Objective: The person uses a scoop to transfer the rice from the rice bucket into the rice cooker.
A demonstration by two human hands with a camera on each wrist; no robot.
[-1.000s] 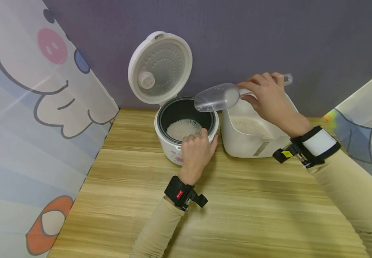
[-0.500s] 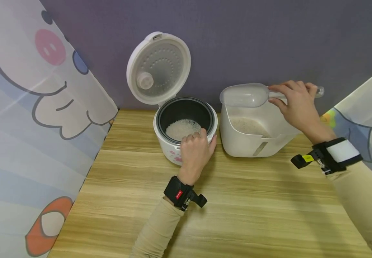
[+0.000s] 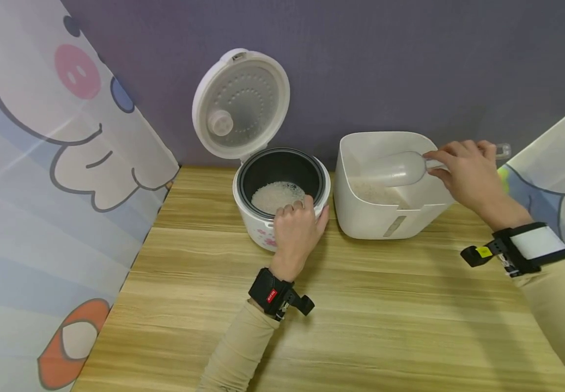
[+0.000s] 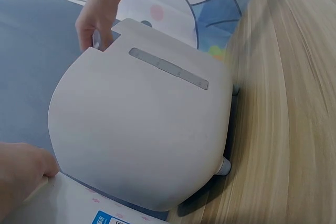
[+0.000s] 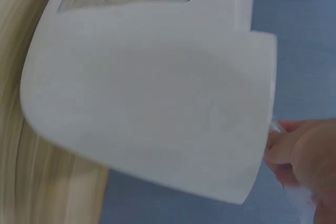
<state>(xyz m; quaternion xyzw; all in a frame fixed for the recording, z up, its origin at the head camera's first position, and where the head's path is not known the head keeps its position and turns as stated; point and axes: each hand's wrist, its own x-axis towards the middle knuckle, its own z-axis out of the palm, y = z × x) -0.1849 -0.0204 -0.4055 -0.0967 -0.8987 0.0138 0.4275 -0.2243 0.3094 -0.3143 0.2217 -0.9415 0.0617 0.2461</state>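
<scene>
My left hand (image 3: 296, 231) grips the front rim of a white rice cooker (image 3: 256, 228), fingers curled over the edge and thumb along the outside. The cooker's lid (image 3: 253, 109) stands up, and rice (image 3: 277, 196) lies in its dark inner pot (image 3: 282, 158). To the right, my right hand (image 3: 473, 174) holds a clear scoop (image 3: 402, 169) by its handle. The scoop's bowl dips into a white rice bin (image 3: 370, 220), and its tip reaches the rice (image 3: 375, 191) there. In the right wrist view the bin's wall (image 5: 147, 87) hides most of the scoop.
The cooker and bin stand side by side on a wooden table (image 3: 336, 326), close to a grey back wall (image 3: 385, 65). Cartoon-printed sheets (image 3: 86, 163) flank the table on both sides.
My right hand has moved right from above the cooker with the scoop, then lowered it into the rice bin. My left hand has stayed on the cooker's rim.
</scene>
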